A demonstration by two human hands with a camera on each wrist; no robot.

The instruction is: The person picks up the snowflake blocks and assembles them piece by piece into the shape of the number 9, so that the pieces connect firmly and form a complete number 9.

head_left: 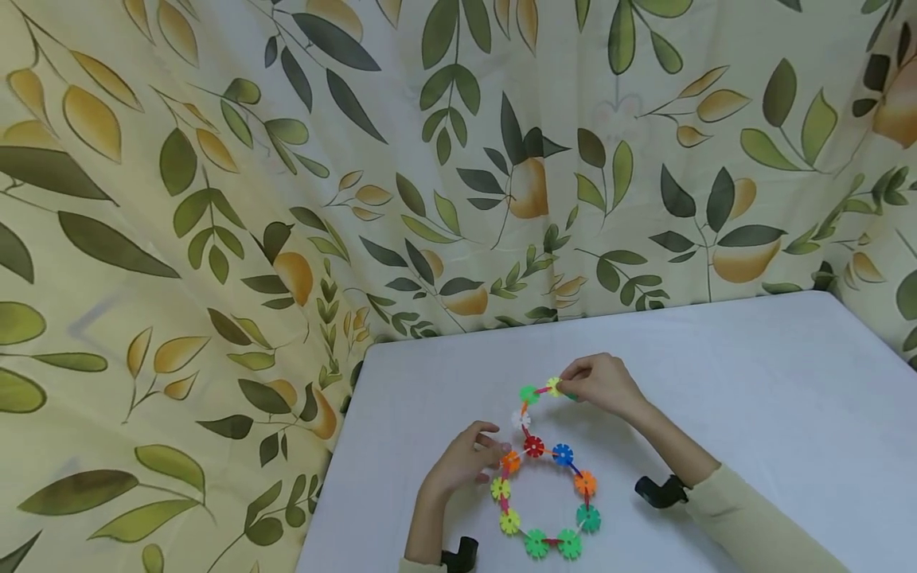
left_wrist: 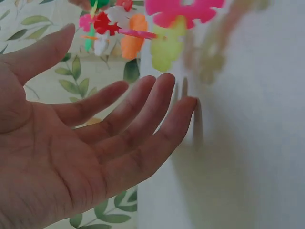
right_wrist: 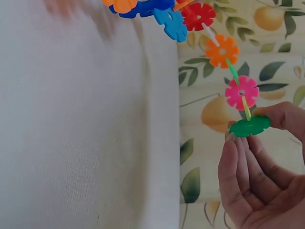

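Many-coloured plastic snowflake discs, slotted together in a chain, form a closed ring (head_left: 536, 544) with a curved branch rising from its far side. My right hand (head_left: 602, 385) pinches a green snowflake disc (right_wrist: 249, 126) at the branch's free end, between thumb and fingertips. A pink disc (right_wrist: 241, 92) and an orange disc (right_wrist: 222, 51) follow along the branch in the right wrist view. My left hand (head_left: 467, 457) is beside the ring's left side, near an orange disc (head_left: 511, 461). In the left wrist view its fingers (left_wrist: 143, 114) are spread and relaxed, below a yellow disc (left_wrist: 167, 45).
A white-covered table (head_left: 759, 382) lies under the chain. Leaf-and-fruit patterned curtain (head_left: 444, 159) hangs behind the table and along its left side. Black wrist mounts (head_left: 661, 492) sit at both sleeve cuffs.
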